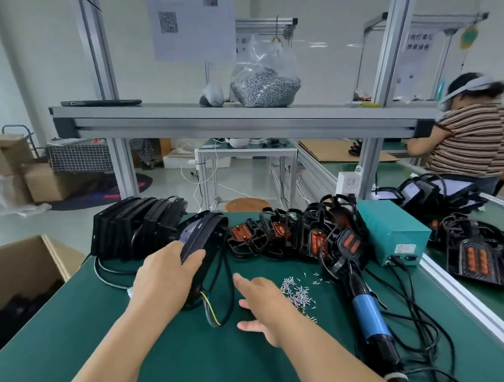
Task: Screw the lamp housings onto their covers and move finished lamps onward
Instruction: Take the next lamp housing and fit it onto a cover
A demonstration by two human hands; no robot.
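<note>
Bright, diffuse light: the right hand [264, 303] throws a faint shadow on the matte green worktop [79, 357], and a pale sheen lies along the curved black lamp housing [209, 233]. The wide lens tilts the silver aluminium frame posts [388, 40] near the edges. The person in the striped shirt [471, 141] at far right is blurred.

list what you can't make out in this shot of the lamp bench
Head view only:
- lamp: its middle is covered by the left hand gripping it; screw holes cannot be seen.
- electric screwdriver: its bit is buried under the row of housings.
- loose screws: too small to count.
- cardboard box: cut by the left edge, inside dark.
- printed sheet: text too small, top cut off.
</note>
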